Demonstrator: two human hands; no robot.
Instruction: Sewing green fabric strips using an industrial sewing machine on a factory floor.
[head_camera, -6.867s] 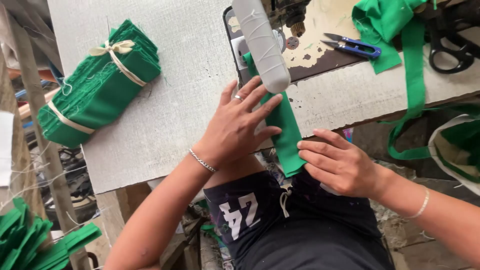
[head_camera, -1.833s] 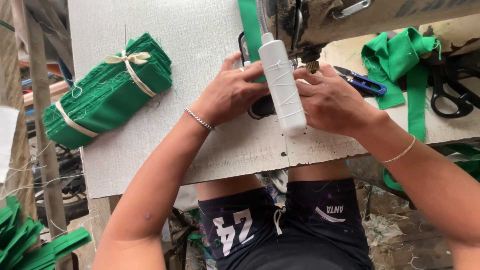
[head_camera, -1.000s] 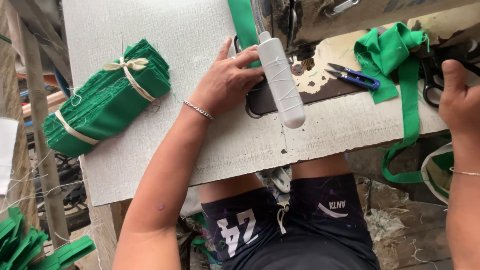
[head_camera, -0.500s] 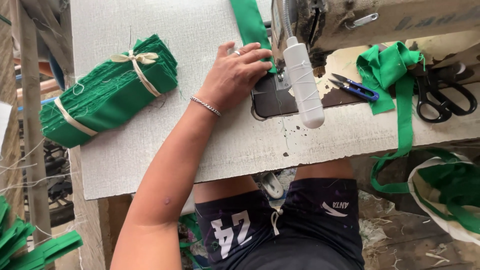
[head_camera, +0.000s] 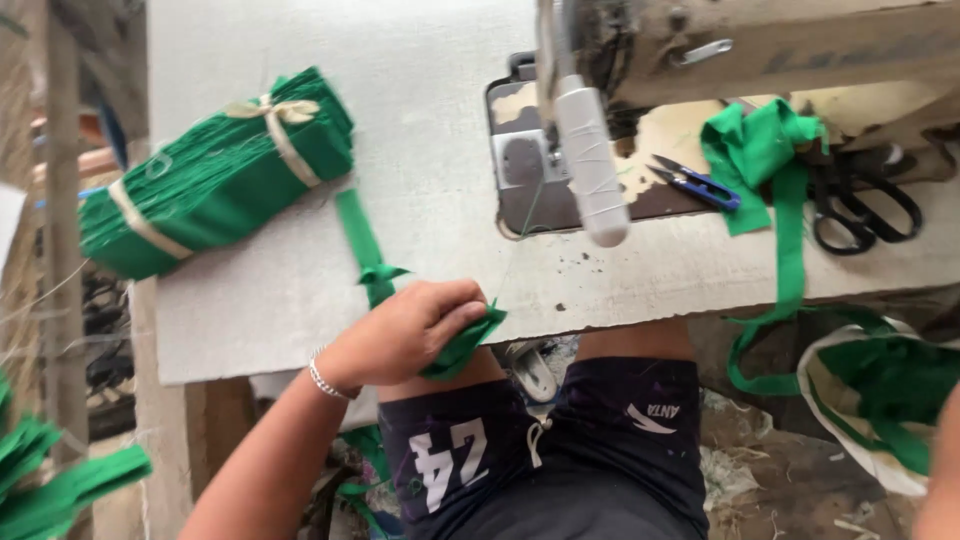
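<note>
The left hand (head_camera: 400, 335) is pinching a green strip (head_camera: 365, 245) at the tabletop (head_camera: 420, 120) edge, fingers closed on it, drawing it clear of the sewing machine (head_camera: 700, 50); the right hand's fingers are out of view.

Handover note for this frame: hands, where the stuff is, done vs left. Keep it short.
Left hand: closed on the near end of a green strip at the table's front edge; the strip trails back across the table.
Right hand: only a sliver of arm at the frame's right edge, state unknown.
Tied bundle of green pieces lies far left. Snips and scissors sit right of the sewing machine, by loose green fabric.
Done: strip is off the machine.
Left: bundle tied, untouched.
</note>
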